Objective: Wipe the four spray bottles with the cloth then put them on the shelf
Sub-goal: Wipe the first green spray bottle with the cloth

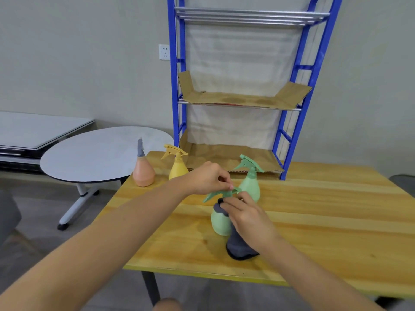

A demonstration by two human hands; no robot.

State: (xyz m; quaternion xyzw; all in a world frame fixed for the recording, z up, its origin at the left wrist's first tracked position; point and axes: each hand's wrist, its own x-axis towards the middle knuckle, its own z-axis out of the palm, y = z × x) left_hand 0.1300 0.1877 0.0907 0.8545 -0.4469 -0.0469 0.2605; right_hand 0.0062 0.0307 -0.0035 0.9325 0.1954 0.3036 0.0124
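Head view: left hand (207,178) pinches the near green bottle (221,221) by its trigger top. Right hand (244,217) grips the dark cloth (240,245) against its neck, below the left fingertips. Best held steady while rubbing downward.

The neck and right side of the near pale green plastic spray bottle (221,223) are hidden behind the dark grey cloth (240,245) and the right hand (246,217). The left hand (207,177) covers the rear of its trigger head. The tall blue metal shelf (292,122) runs past the top edge. The yellow wooden desk (325,221) is cut off at the right edge. The pale yellow spray bottle (177,167) is partly hidden behind the left wrist.
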